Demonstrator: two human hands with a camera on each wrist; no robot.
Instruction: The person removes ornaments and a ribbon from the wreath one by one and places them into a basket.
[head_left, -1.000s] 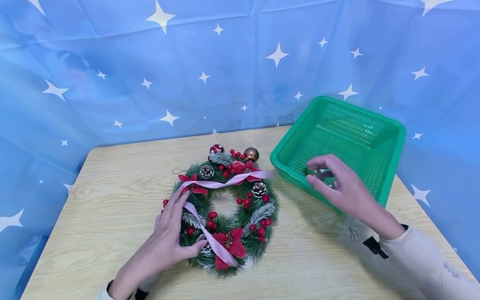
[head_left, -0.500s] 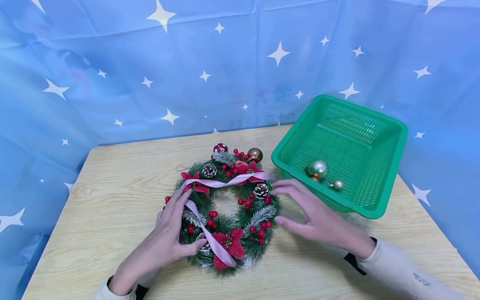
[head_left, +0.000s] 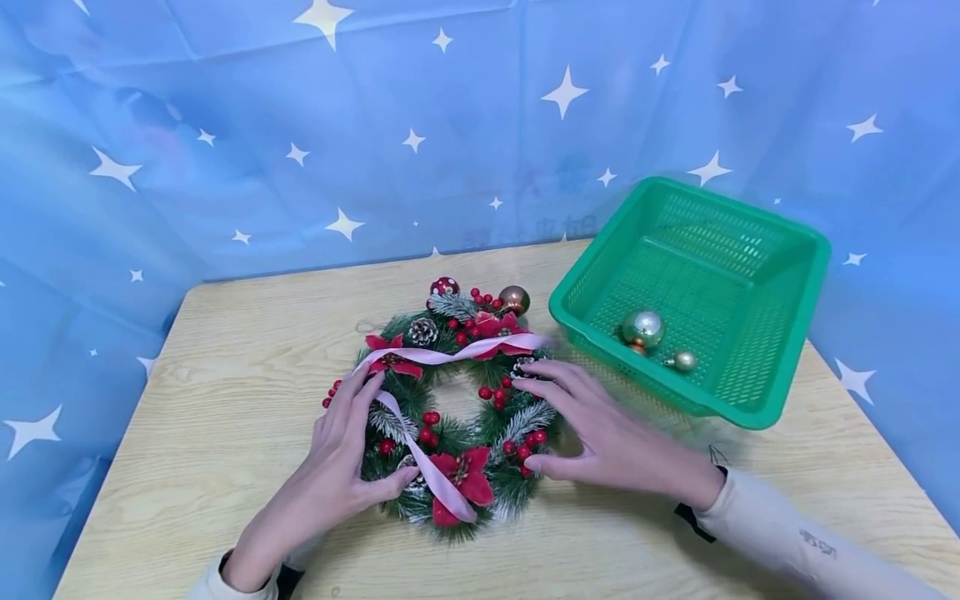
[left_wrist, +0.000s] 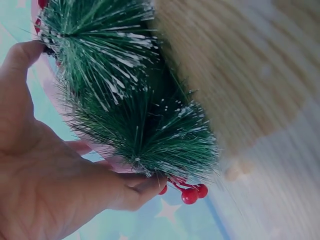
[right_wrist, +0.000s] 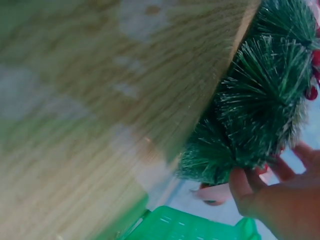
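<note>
A round Christmas wreath [head_left: 517, 412] of green pine sprigs lies on the table, with red flowers, berries and frosted pine cones. My left hand [head_left: 341, 450] holds its left side, thumb by a lower pine cone and fingers at the upper left rim; in the left wrist view, the left hand [left_wrist: 65, 170] curves round the sprigs. My right hand [head_left: 600, 425] holds the right side, fingers over the upper pine cone and thumb by the red berries [head_left: 536, 437]. A pale pink ribbon [head_left: 435, 357] lies loose across the wreath, one end trailing over the lower red flower [head_left: 465, 479].
A green plastic basket [head_left: 813, 333] stands right of the wreath, holding a large silver bauble [head_left: 643, 327] and a small pale bauble [head_left: 684, 360]. A copper bauble [head_left: 514, 299] and a spotted red ornament [head_left: 444, 287] sit at the wreath's far edge. A blue starry cloth [head_left: 300, 100] hangs behind.
My right hand has come out of the basket and moved left onto the wreath's right side, leaving the baubles in the basket in view. My left hand has stayed on the left side.
</note>
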